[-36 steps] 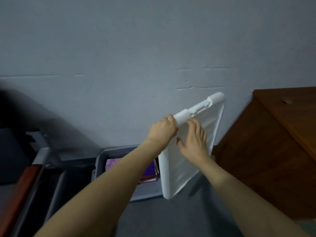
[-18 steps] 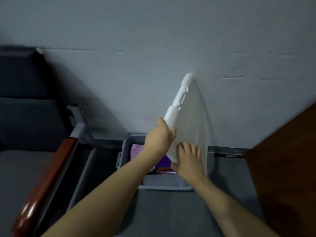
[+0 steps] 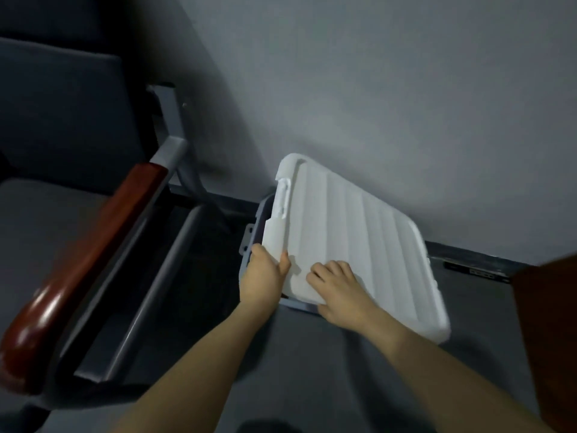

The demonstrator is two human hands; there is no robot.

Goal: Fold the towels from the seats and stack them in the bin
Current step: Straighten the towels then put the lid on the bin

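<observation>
A white ribbed plastic lid (image 3: 359,239) lies almost flat over the grey bin (image 3: 253,242) on the floor by the wall, covering nearly all of it. Only the bin's left rim and near edge show. My left hand (image 3: 265,276) grips the lid's near left corner, thumb on top. My right hand (image 3: 340,292) holds the lid's near edge, fingers curled on its top face. The towels inside the bin are hidden under the lid.
A grey seat with a red-brown wooden armrest (image 3: 87,254) and metal frame stands left of the bin. A brown wooden cabinet (image 3: 549,323) fills the right edge. Grey floor lies in front, and a grey wall (image 3: 406,104) rises behind.
The lid has swung from upright down onto the bin, hiding the pink and purple towels. Both hands came down with it, and the view tipped lower and to the left.
</observation>
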